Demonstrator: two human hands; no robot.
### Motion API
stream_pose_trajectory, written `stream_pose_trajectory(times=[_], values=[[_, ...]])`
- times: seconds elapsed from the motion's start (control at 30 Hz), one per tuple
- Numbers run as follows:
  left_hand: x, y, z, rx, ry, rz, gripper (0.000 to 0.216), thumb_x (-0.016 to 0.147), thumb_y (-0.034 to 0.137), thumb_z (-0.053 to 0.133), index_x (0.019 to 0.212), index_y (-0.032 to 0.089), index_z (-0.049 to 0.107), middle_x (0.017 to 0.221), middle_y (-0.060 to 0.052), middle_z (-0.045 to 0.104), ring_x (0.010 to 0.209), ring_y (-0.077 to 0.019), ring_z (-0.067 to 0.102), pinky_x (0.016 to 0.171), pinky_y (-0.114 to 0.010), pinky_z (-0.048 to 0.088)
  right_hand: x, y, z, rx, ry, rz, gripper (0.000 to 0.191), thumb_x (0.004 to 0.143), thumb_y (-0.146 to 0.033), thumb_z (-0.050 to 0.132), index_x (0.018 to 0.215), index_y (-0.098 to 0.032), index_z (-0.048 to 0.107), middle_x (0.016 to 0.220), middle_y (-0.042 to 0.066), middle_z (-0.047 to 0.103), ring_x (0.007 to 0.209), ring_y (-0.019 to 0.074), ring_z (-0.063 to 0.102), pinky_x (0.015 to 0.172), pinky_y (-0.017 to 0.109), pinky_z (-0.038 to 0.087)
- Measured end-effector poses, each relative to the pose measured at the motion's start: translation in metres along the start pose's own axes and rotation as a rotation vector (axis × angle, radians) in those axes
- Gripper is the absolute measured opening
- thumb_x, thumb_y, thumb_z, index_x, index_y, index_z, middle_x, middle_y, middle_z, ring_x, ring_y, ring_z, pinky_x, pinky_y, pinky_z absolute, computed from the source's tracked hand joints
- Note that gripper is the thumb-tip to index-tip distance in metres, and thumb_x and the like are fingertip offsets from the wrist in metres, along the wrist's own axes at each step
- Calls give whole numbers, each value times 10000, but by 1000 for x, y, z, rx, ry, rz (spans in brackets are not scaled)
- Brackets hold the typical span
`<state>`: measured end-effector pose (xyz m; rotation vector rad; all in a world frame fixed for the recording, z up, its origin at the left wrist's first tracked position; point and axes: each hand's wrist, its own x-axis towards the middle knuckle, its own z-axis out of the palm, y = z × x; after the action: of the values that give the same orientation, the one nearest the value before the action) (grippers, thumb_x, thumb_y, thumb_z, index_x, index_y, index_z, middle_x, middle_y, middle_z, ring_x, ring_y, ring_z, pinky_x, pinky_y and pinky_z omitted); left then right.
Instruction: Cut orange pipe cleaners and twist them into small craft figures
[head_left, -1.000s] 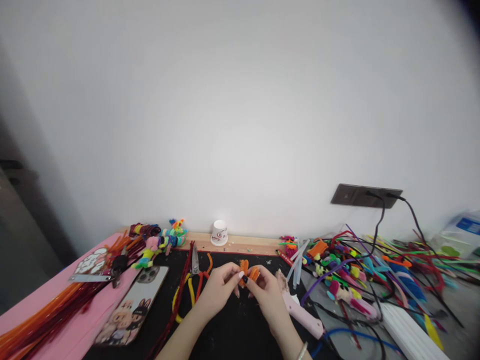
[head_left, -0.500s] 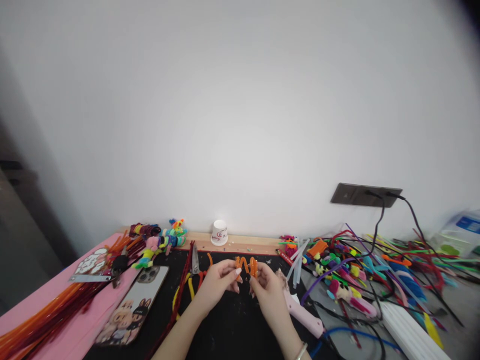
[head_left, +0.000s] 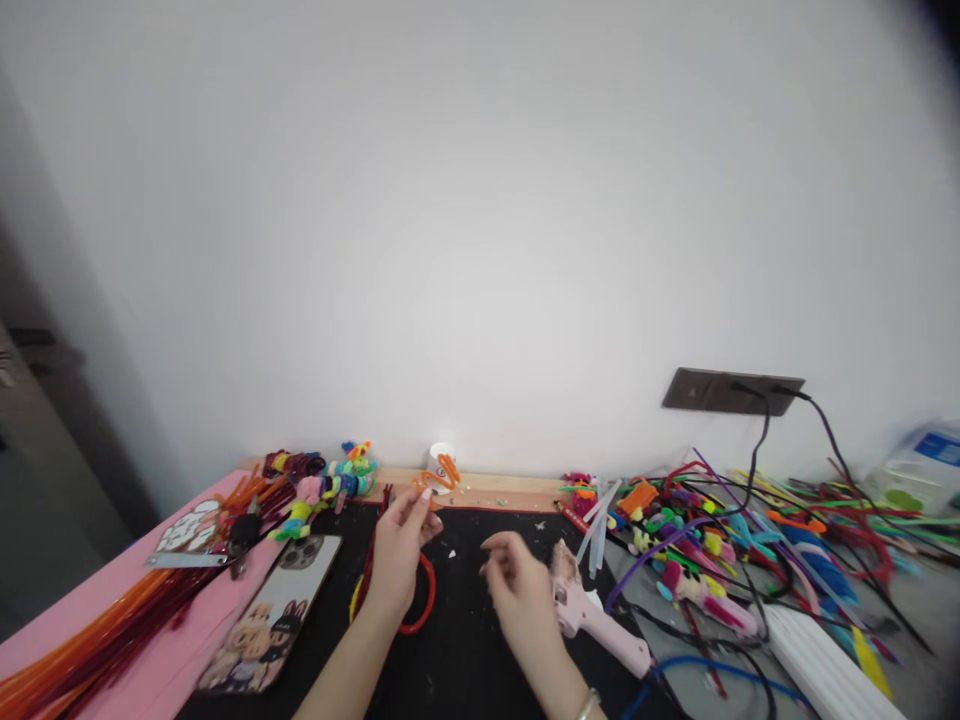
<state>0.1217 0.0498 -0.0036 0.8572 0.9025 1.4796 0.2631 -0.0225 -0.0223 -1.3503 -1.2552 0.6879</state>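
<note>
My left hand (head_left: pixel 396 553) is raised over the black mat (head_left: pixel 480 640) and pinches a bent orange pipe cleaner (head_left: pixel 441 474) near the small white paper cup (head_left: pixel 441 462) at the wall. Under that hand lie pliers with red and yellow handles (head_left: pixel 420 600). My right hand (head_left: pixel 516 583) hovers over the mat's middle with loosely curled fingers and nothing in them, just left of the pink glue gun (head_left: pixel 596 618).
A phone in a cartoon case (head_left: pixel 277 610) lies at the mat's left edge. Orange and dark red pipe cleaners (head_left: pixel 105 630) lie on a pink sheet. Small colourful figures (head_left: pixel 322 485) sit behind. A tangle of pipe cleaners and cables (head_left: pixel 750 550) fills the right side.
The hands have parted. My left hand carried the orange pipe cleaner left and away toward the cup; my right hand let go and dropped back over the mat.
</note>
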Motion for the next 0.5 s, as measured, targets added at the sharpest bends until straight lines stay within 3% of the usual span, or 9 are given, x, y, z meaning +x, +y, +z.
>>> stream_pose_trajectory(times=[0.1, 0.17, 0.27, 0.33, 0.5], values=[[5, 14, -7, -28, 40, -1, 369, 611, 441, 803, 748, 155, 614, 642, 46, 582, 599, -93, 565, 654, -231, 511, -9, -13, 29, -284, -261, -166, 290, 769, -27, 470, 916, -206, 644, 810, 38, 677, 752, 193, 645, 704, 284, 491], [6, 19, -17, 16, 47, -34, 374, 591, 441, 813, 728, 151, 620, 665, 29, 609, 639, -111, 591, 676, -241, 506, -13, -24, 50, -464, -355, -227, 305, 747, -25, 509, 959, -196, 647, 931, 66, 690, 889, 218, 647, 796, 300, 496], [4, 16, -36, 118, 64, -48, 383, 587, 456, 810, 746, 149, 645, 692, 6, 648, 675, -140, 614, 662, -242, 483, -15, -35, 77, -764, -400, -209, 297, 756, -96, 560, 1041, -141, 630, 1025, 144, 680, 969, 309, 634, 829, 418, 505], [2, 11, -49, 154, 56, -25, 377, 598, 464, 797, 755, 152, 655, 681, 4, 653, 674, -155, 616, 672, -257, 478, -14, -40, 92, -883, -399, -153, 404, 719, -142, 634, 1120, -109, 601, 1071, 187, 666, 993, 359, 626, 827, 484, 505], [-2, 6, -69, 301, 49, 10, 385, 619, 507, 759, 756, 159, 667, 671, -7, 664, 689, -189, 619, 700, -291, 480, -7, -46, 117, -1015, -391, -30, 492, 657, -38, 679, 1135, -78, 572, 1020, 223, 686, 919, 321, 689, 784, 429, 536]])
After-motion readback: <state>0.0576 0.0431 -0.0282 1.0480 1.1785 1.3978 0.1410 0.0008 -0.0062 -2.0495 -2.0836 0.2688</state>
